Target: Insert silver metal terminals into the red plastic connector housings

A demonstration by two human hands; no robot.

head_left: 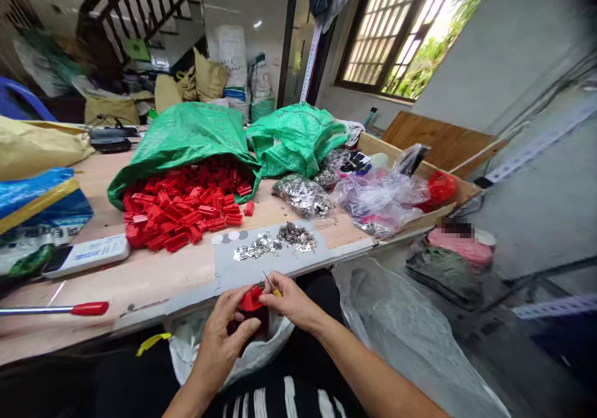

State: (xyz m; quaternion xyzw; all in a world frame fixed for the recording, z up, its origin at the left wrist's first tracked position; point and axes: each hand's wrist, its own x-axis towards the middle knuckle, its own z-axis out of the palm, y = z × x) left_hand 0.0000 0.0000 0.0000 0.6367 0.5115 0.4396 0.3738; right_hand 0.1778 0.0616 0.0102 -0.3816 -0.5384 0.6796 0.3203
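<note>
Over my lap, at the table's front edge, my left hand (224,326) grips a small red plastic part (251,300) between thumb and fingers. My right hand (288,298) is closed around a thin pointed tool with a yellow handle (277,292), its metal tip sticking up to the left. The right fingertips touch the red part's right side. Below both hands a white sack (275,342) lies open on my lap, with something dark red in it. Just beyond them, small silvery metal pieces (256,247) and a darker heap of metal pieces (297,236) lie on a grey sheet (233,272).
Red parts (180,213) spill from a green sack (196,133) onto the table. Bagged metal pieces (302,195) and a wooden tray (459,192) of plastic bags stand to the right. At left are a red-handled metal rod (89,308) and a white box-like device (96,255).
</note>
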